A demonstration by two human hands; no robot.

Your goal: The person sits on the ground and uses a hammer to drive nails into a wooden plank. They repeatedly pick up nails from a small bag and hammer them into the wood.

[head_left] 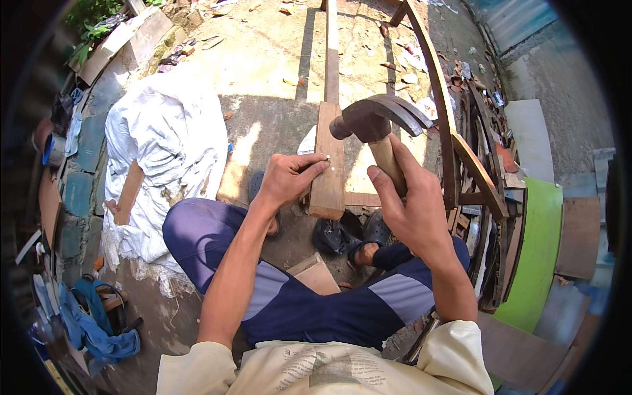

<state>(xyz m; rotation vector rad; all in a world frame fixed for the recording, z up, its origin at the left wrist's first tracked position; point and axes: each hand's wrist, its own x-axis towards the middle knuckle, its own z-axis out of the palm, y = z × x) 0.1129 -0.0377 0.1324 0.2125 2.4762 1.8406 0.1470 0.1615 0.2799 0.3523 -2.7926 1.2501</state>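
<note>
My right hand (416, 201) grips the wooden handle of a claw hammer (367, 122), its dark head raised with the claw to the right and the striking face toward the left. Below and left of that face lies a wooden beam (327, 192), end toward me. My left hand (284, 179) is closed over the beam's left side, thumb and forefinger pinching a small nail (328, 157) whose pale head shows at the fingertips. Just nearer to me, a second small bright spot (332, 169) marks the wood. The hammer does not touch the nail.
The beam runs away from me, joined to a longer bar (332, 59). A wooden frame (434, 72) stands at the right. White sheeting (164, 125) lies at the left, a black plastic bag (332, 236) by my feet. Scrap boards and a green panel (536, 250) line the right.
</note>
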